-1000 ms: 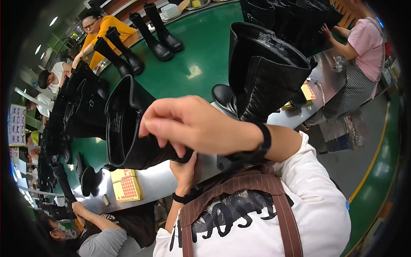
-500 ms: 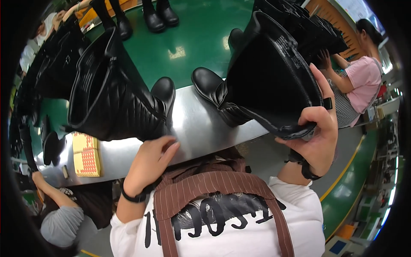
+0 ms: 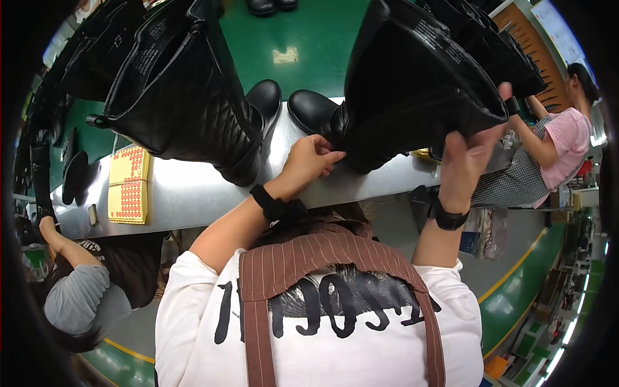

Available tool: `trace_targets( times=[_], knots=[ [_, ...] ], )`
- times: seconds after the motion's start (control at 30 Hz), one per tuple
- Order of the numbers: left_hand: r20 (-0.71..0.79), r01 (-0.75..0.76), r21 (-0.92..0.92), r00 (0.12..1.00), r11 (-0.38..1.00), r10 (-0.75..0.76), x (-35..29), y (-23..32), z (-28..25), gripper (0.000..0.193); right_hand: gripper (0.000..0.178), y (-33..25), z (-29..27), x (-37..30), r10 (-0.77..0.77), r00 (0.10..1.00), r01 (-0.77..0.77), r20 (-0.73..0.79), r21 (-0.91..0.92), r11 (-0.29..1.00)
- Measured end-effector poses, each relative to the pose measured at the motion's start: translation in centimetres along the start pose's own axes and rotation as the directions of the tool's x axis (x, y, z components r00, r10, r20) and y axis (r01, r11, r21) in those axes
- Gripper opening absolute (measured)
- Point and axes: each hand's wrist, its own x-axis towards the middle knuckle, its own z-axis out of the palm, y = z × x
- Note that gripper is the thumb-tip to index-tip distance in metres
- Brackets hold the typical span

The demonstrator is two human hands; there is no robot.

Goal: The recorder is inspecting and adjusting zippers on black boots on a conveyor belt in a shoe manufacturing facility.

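Observation:
Two tall black boots stand upright on the metal edge of the workbench, toes pointing away from me. At the ankle of the right-hand boot (image 3: pixel 393 90), my left hand (image 3: pixel 308 161) pinches its thumb and fingers together; whatever is between them is too small to make out. My right hand (image 3: pixel 476 151), slightly blurred, grips the same boot at the near rim of its wide shaft, some fingers behind the leather. The left-hand boot (image 3: pixel 200 109), with quilted stitching on its side, stands untouched, its shaft leaning left.
A bundle of yellow cards with red dots (image 3: pixel 129 193) lies on the metal strip (image 3: pixel 184 200) at left. More black boots crowd both sides, and another pair (image 3: pixel 271 5) stands far off. One co-worker (image 3: pixel 561 138) is at right, another (image 3: pixel 80 284) at lower left.
My left hand has moved right and forward, from beside the left-hand boot to the other boot's ankle. My right hand has shifted its hold at the rim. Both boots appear higher in view.

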Motion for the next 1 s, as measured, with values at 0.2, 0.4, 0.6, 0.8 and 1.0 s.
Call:
trace_targets(
  times=[0.2, 0.4, 0.6, 0.8, 1.0],
  knots=[
    [0.212, 0.117, -0.163, 0.974, 0.980, -0.081, 0.7, 0.3, -0.8, 0.022, 0.068, 6.8, -2.8, -5.3, 0.605, 0.749, -0.536, 0.270, -0.290, 0.793],
    [0.449, 0.185, -0.153, 0.888, 0.971, -0.099, 0.4, 1.7, -1.6, 0.029, 0.035, 9.4, -1.5, -8.1, 0.539, 0.819, -0.372, 0.199, -0.530, 0.762],
    [0.391, -0.026, -0.387, 0.901, 0.922, 0.189, -4.1, 10.5, -2.4, 0.030, 0.038, 8.6, -0.7, -7.4, 0.517, 0.836, -0.317, 0.181, -0.611, 0.726],
    [0.370, -0.106, -0.338, 0.898, 0.935, 0.236, -7.4, 17.9, -2.2, 0.030, 0.040, 8.6, -0.7, -8.0, 0.512, 0.844, -0.359, 0.159, -0.542, 0.760],
    [0.296, -0.304, -0.227, 0.884, 0.925, 0.363, -6.7, 18.6, -1.8, 0.031, 0.080, 3.4, -0.8, -4.8, 0.337, 0.905, -0.091, 0.258, -0.658, 0.747]
  ],
)
